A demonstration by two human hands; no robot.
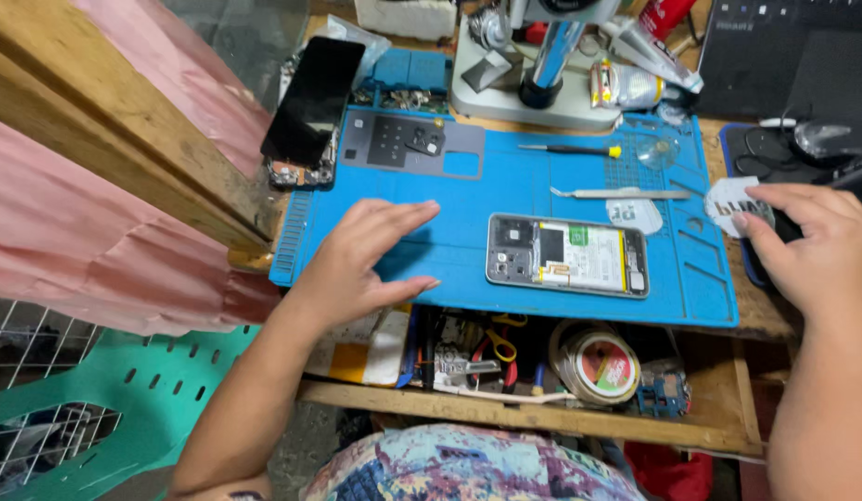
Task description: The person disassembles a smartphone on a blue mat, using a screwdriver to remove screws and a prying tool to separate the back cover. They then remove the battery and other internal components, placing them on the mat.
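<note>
An opened phone (pixel 568 255) lies face down in the middle of a blue work mat (pixel 505 190), its battery and circuit boards showing. My left hand (pixel 361 260) rests flat on the mat just left of the phone, fingers spread, holding nothing. My right hand (pixel 811 241) hovers at the mat's right edge, fingers loosely curled, its fingertips touching a small white paper scrap (pixel 732 206). Tweezers (pixel 621 194) and a thin screwdriver with a yellow end (pixel 570 148) lie on the mat beyond the phone.
A grey back cover (pixel 408 142) and a black phone screen (pixel 312 100) sit at the mat's far left. A microscope base (pixel 533 93) stands behind. A tape roll (pixel 598 364) and tools fill the wooden tray below. Pink cloth and a green chair are at left.
</note>
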